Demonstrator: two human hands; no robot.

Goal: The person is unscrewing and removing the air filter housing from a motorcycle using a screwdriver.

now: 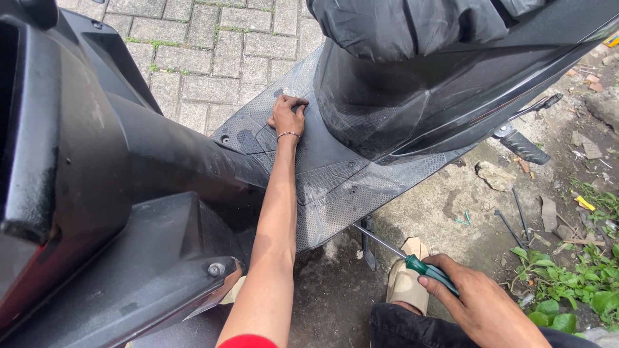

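My left hand reaches across a black scooter and presses on its textured floorboard, fingers curled on the panel near the far edge; a thin bracelet sits on the wrist. My right hand grips a screwdriver by its green handle. The metal shaft points up and left, its tip under the near edge of the floorboard. The black body below the seat rises just right of my left hand.
The scooter's front panel fills the left side. A folded footrest sticks out at right. Metal tools and stone rubble lie on the dirt, with green weeds at lower right. Paving bricks lie beyond. My sandalled foot is below.
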